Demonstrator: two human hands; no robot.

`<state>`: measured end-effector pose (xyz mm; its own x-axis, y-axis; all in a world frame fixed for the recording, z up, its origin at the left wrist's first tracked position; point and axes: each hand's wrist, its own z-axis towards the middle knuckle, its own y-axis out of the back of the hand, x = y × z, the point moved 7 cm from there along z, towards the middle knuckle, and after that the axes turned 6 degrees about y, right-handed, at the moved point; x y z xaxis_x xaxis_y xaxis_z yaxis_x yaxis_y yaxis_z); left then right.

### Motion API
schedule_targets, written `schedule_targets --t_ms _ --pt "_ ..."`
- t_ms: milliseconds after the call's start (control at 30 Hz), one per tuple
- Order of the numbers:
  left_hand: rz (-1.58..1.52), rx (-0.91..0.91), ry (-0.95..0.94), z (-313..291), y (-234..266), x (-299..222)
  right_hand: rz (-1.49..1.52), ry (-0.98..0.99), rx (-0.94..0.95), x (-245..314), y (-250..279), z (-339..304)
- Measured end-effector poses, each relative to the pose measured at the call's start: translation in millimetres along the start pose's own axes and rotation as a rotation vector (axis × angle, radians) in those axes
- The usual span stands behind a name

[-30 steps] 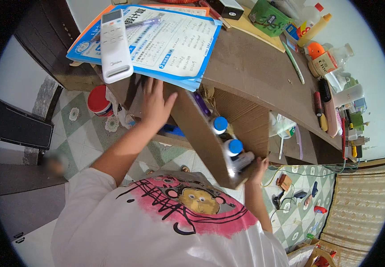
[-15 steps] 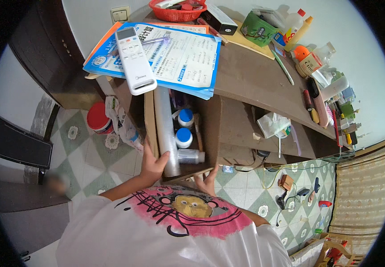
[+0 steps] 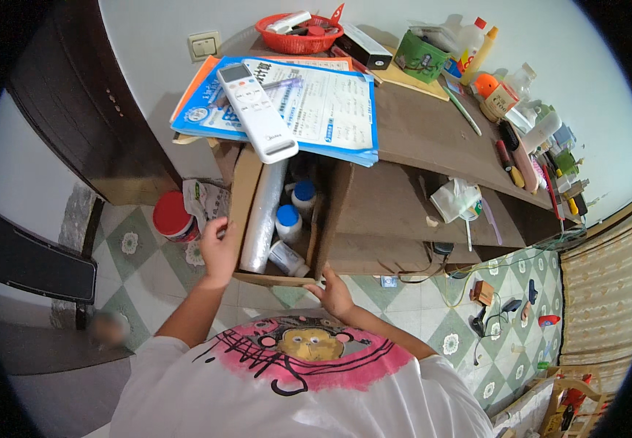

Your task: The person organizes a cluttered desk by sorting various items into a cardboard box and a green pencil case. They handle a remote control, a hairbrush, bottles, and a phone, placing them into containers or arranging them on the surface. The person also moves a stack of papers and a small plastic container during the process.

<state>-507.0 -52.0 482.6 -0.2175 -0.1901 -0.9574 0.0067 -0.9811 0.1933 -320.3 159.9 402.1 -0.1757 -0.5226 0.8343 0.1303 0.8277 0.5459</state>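
Note:
A narrow, open-topped cardboard box [image 3: 275,279] juts from the left end of the brown shelf unit, below the tabletop. Inside lie a shiny roll of clear film [image 3: 261,226] along the left wall, two white bottles with blue caps, the nearer one [image 3: 287,226] and the farther one [image 3: 303,198], and a small bottle [image 3: 286,259] tipped on its side. My left hand [image 3: 218,252] is at the box's left wall, its fingers curled against it. At the near right corner my right hand [image 3: 335,296] grips the box, thumb up the side and fingers under the edge.
Above the box, blue workbooks [image 3: 330,117] overhang the table edge with a white remote control [image 3: 257,113] on top. A red basket [image 3: 300,42] stands behind. Left of the box are a red-lidded bucket [image 3: 175,215] and a plastic bag [image 3: 206,201]. Cables trail over the tiled floor at right.
The box's near end has swung left, and its contents have shifted and tilted. My left hand no longer has its thumb over the wall. My view has also shifted slightly.

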Motion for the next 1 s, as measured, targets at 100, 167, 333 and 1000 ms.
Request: schedule_targets --t_ms 100,167,333,1000 --pt "-0.073 0.066 0.065 -8.5 7.3 8.4 -0.011 0.028 0.043 -10.8 4.5 -2.4" --pt "-0.133 0.078 0.011 -6.9 14.2 -0.3 -0.291 0.068 0.08 19.6 40.0 -6.2" --pt "-0.294 -0.008 -0.294 20.4 41.4 -85.5 -0.355 0.397 -0.289 161.7 145.8 -7.9" --pt "-0.375 0.236 0.264 136.3 31.6 -184.1 -0.689 0.706 -0.493 280.4 261.8 77.4"
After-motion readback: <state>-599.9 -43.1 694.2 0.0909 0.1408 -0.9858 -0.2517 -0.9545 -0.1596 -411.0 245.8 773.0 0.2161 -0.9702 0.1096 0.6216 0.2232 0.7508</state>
